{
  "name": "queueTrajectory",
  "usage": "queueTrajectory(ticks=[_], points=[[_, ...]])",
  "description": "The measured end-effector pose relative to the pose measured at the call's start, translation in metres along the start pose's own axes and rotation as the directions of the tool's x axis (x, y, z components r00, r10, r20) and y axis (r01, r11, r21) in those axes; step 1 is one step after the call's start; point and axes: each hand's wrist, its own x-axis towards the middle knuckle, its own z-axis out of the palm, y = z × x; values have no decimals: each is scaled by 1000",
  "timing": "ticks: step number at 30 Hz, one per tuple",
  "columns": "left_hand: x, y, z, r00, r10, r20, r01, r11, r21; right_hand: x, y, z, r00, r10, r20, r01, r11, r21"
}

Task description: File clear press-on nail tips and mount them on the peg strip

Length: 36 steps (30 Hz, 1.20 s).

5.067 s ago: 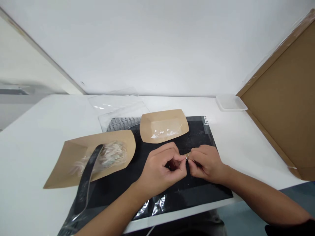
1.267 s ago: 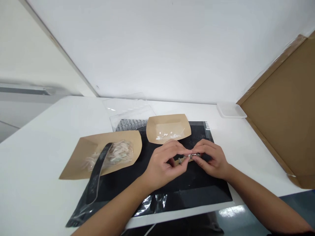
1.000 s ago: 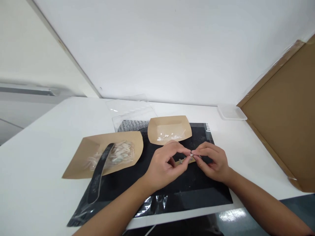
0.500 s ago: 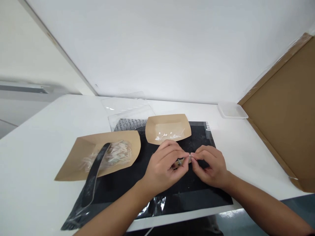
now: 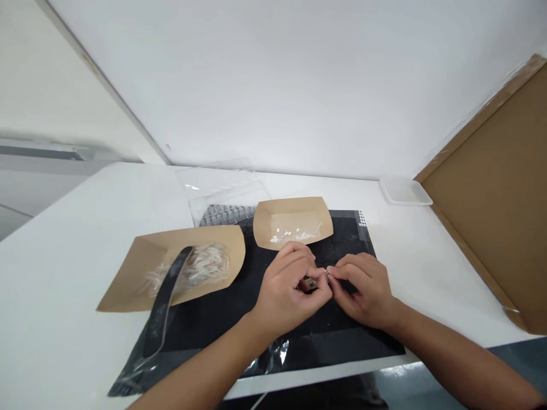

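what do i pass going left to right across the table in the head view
kraft paper tray → left hand → right hand → white plastic tray → cardboard sheet

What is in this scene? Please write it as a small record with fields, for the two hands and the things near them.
Left hand: holds a small tan strip with metal parts
Right hand: pinches a tiny silvery piece
Under hands: black mat
Nearest: kraft paper tray with white bits
Also: second kraft paper tray with clear pieces
Farther: white plastic tray; cardboard sheet
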Motion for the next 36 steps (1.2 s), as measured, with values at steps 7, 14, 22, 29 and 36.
queueTrajectory(ticks=[7,14,22,29,36], points=[[-1,-2,1,997,-76,17,77,996,-53,0,0,0,1000,5,17,-6,1000,21],[-2,-3,-1,987,-146,66,152,983,-104,2,2,-2,998,45,37,-49,992,113],[0,-3,-7,981,-146,131,169,969,-181,4,6,-8,995,98,23,-100,969,225],[-2,-2,-10,945,-270,183,311,915,-257,6,10,-9,999,-42,-34,45,992,119],[0,-5,-14,956,-201,215,250,941,-227,5,15,-10,995,-101,-16,102,989,111]])
